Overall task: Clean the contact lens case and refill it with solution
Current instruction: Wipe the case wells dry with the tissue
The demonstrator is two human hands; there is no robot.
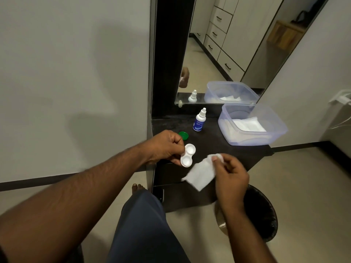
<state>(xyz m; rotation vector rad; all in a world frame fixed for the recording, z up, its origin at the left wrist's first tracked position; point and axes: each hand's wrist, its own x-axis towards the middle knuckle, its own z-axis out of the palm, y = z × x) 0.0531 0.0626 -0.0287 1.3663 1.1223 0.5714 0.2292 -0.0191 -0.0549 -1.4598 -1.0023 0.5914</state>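
My left hand [165, 146] pinches a white two-well contact lens case [188, 155] by its left edge, both wells uncapped and facing up, just above the dark table's front. A white tissue [201, 172] hangs from my right hand [230, 177], gripped at its top corner between thumb and fingers, a short gap to the right of the case. One green cap [183, 135] lies on the table behind my left hand. The small white solution bottle [199, 121] with a blue label stands capped further back.
A clear plastic tub [252, 137] holding white tissues sits at the right of the dark table [212, 143]. A mirror [218, 54] leans behind it. A black-lined bin [264, 211] stands on the floor below my right hand. My knee is in front.
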